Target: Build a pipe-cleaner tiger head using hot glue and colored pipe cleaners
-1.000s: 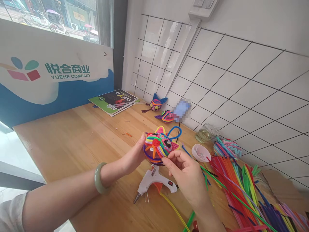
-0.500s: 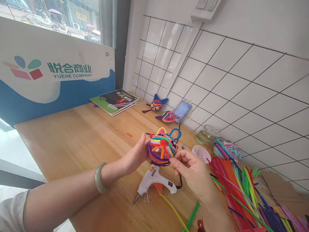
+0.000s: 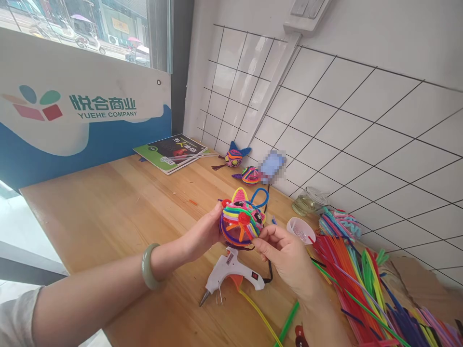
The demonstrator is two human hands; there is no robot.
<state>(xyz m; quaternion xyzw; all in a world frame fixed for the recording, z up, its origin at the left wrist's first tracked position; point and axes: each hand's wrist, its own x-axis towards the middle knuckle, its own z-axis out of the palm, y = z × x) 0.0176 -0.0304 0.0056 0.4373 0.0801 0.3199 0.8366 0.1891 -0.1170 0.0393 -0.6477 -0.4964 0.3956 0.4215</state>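
A round, animal-faced ornament [image 3: 241,221] covered in coloured pipe cleaners is held up between my two hands. It has pointed ears, dark eyes, a red nose, orange whisker strips and a blue loop on top. My left hand [image 3: 208,229] grips its left side, the thumb on the front and the other fingers mostly hidden behind. At its lower right edge, my right hand [image 3: 282,248] pinches with thumb and forefinger. Just below the ornament, a white hot glue gun [image 3: 233,273] rests on the wooden table [image 3: 152,207], nozzle pointing lower left.
Pipe cleaners [image 3: 350,270] lie heaped at the right. Beyond my right hand are a pink bowl [image 3: 302,230] and a glass jar [image 3: 309,201]. Two similar ornaments [image 3: 235,156] sit by the tiled wall, near a blurred blue object [image 3: 272,167]. Magazines [image 3: 173,153] lie at the back.
The ornament has tilted slightly back in my hands, so its ears and loop stand a little higher. Both hands keep their hold.
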